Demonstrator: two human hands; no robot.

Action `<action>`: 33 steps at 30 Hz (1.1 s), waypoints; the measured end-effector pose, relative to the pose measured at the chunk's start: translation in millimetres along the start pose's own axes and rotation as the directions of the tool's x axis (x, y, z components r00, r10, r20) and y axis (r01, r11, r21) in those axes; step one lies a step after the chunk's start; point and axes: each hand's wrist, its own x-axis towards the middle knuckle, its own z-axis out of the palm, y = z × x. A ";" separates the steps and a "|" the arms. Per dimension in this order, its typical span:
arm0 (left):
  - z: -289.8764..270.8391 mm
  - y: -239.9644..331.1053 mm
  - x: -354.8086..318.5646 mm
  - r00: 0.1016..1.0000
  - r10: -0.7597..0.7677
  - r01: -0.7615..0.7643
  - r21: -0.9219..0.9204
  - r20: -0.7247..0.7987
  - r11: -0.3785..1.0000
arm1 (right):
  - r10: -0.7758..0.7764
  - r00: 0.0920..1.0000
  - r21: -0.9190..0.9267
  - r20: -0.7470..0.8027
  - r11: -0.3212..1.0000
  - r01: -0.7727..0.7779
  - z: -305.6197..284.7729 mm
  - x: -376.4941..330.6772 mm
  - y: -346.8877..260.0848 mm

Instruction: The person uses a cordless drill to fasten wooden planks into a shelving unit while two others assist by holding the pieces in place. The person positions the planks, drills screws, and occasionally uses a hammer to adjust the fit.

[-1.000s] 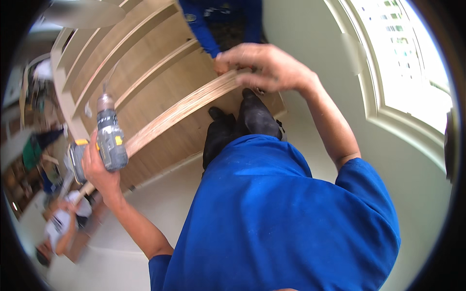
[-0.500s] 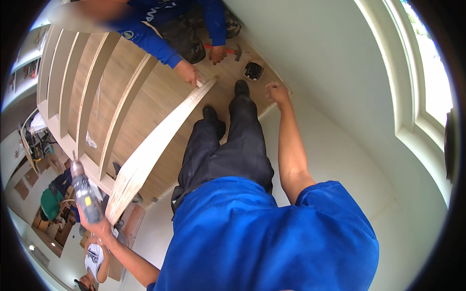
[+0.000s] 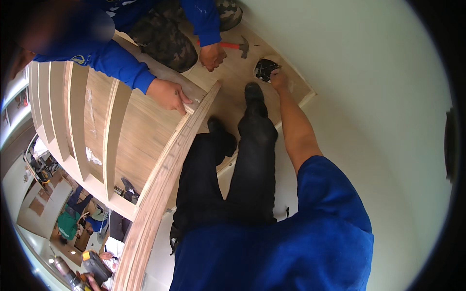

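At the lower left rim, my left hand (image 3: 92, 282) is closed around a cordless drill (image 3: 73, 277), partly cut off by the picture's edge. My right hand (image 3: 279, 79) reaches down to a black container (image 3: 265, 69) at the wall, its fingers bunched at the near rim. Whether it pinches anything small is hidden. Beside my left leg a long layered plywood panel (image 3: 162, 177) stands on edge. A co-worker's hand (image 3: 170, 95) grips a short crosspiece at this panel's far end. The co-worker's other hand (image 3: 212, 56) is at the handle of a red-handled claw hammer (image 3: 240, 46).
Curved wooden ribs (image 3: 115, 140) of a frame rise from the wood floor (image 3: 145, 128) on the left. The pale wall (image 3: 349, 97) borders my right side. The co-worker's camouflage-trousered knee (image 3: 179, 53) is ahead. Other people (image 3: 68, 220) work at the far left.
My right hand has moved forward to the black container. My left hand and the drill have gone down toward the lower left edge. The co-worker's left-side hand has come nearer, still gripping the wood.
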 end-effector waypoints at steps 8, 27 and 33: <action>-24.4 30.0 -5.2 0.998 -0.049 0.055 0.139 -0.048 0.989 | 0.359 0.893 -0.112 0.271 0.933 -0.342 77.0 56.8 71.8; -39.4 7.9 -28.9 0.983 -0.089 0.113 -0.147 0.159 0.983 | 0.194 0.968 0.428 0.157 0.870 -0.244 -131.1 -164.3 -33.3; 3.7 9.0 -17.9 0.968 0.241 -0.178 -0.497 0.064 0.849 | 0.131 0.935 0.357 0.329 0.899 -0.252 -302.5 -290.9 -203.0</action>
